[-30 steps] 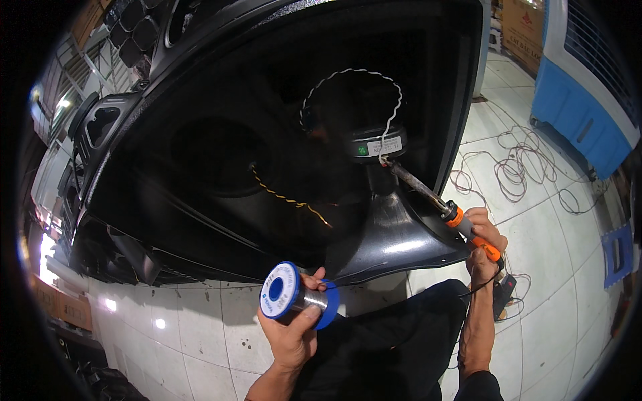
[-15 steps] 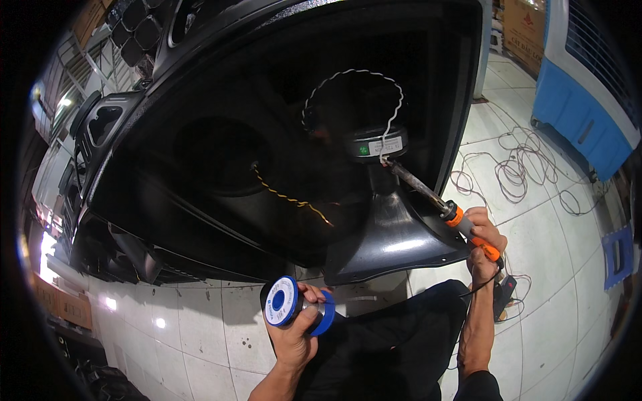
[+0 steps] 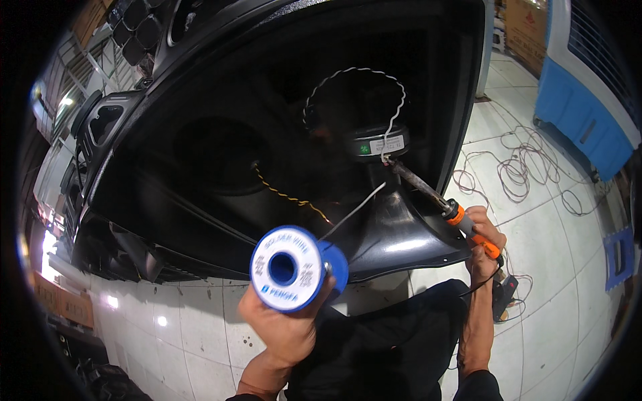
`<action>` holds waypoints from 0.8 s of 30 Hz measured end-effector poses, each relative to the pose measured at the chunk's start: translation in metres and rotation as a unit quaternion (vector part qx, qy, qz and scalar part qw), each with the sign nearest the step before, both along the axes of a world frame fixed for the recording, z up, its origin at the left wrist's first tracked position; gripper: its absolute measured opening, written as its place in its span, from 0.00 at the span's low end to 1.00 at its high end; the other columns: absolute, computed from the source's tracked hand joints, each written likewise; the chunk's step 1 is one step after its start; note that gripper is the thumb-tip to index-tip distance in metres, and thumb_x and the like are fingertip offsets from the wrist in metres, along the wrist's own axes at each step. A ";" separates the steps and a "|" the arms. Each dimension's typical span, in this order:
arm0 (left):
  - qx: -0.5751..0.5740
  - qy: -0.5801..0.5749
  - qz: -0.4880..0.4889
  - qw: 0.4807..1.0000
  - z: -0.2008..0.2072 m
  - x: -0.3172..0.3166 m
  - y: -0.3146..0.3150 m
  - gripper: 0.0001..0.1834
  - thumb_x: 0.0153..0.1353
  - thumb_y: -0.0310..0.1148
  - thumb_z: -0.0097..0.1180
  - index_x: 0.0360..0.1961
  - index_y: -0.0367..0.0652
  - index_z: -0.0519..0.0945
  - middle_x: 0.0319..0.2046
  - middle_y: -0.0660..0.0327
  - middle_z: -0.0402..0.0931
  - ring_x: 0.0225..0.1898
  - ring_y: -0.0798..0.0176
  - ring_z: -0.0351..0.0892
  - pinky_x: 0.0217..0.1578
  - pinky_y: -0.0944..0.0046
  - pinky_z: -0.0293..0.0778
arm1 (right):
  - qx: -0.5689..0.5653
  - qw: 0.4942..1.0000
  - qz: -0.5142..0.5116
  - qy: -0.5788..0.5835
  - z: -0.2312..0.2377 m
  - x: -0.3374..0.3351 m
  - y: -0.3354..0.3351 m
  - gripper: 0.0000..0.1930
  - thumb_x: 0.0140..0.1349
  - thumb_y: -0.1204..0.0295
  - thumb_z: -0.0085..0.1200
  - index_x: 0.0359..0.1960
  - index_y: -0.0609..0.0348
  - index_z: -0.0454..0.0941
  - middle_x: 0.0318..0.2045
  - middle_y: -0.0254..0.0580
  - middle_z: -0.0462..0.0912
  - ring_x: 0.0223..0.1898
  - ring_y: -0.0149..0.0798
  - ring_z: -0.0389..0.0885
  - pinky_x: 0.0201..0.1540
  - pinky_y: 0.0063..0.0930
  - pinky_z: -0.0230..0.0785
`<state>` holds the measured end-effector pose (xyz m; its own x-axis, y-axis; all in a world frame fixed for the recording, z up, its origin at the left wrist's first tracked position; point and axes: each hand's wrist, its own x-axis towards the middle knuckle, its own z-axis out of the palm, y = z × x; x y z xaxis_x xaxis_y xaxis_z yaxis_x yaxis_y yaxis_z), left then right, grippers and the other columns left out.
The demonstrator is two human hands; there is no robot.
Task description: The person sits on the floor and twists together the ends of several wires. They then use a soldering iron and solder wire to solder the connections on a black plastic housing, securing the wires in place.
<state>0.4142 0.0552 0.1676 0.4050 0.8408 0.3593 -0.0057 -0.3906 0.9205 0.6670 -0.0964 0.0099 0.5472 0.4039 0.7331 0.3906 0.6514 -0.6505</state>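
Note:
My left hand [image 3: 284, 331] is wrapped round a blue-and-white spool of solder wire [image 3: 304, 234], raised in front of the black speaker cabinet. A straight length of solder [image 3: 358, 208] sticks up from the spool, its end a short way below the driver's terminal. My right hand [image 3: 483, 244] grips an orange-and-grey soldering iron [image 3: 461, 219]. The iron's tip meets the foot of a twisted white wire [image 3: 403, 100] at the edge of the round black driver [image 3: 361, 138]. That driver sits on a black horn [image 3: 394, 227]. A twisted yellow-and-black wire [image 3: 284, 196] hangs from the cabinet's round opening.
The black speaker cabinet [image 3: 221, 87] fills the far middle. Tangled thin cable [image 3: 521, 167] lies on the tiled floor [image 3: 555, 260] at right, near a blue-and-white appliance [image 3: 582, 107] and a blue plastic piece [image 3: 618, 259]. Cardboard boxes [image 3: 67, 304] stand at left.
My left hand has lifted the solder spool up and toward the horn, and the solder's free end now points at the driver. My right hand keeps the iron almost where it was.

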 end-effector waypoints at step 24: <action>0.066 0.025 -0.007 0.997 -0.018 0.030 0.016 0.22 0.44 0.24 0.77 0.43 0.33 0.84 0.41 0.58 0.83 0.43 0.64 0.83 0.48 0.66 0.76 | -0.010 1.000 -0.017 -0.008 0.005 -0.002 0.000 0.21 0.60 0.54 0.65 0.52 0.48 0.83 0.42 0.50 0.83 0.51 0.48 0.71 0.51 0.41 0.66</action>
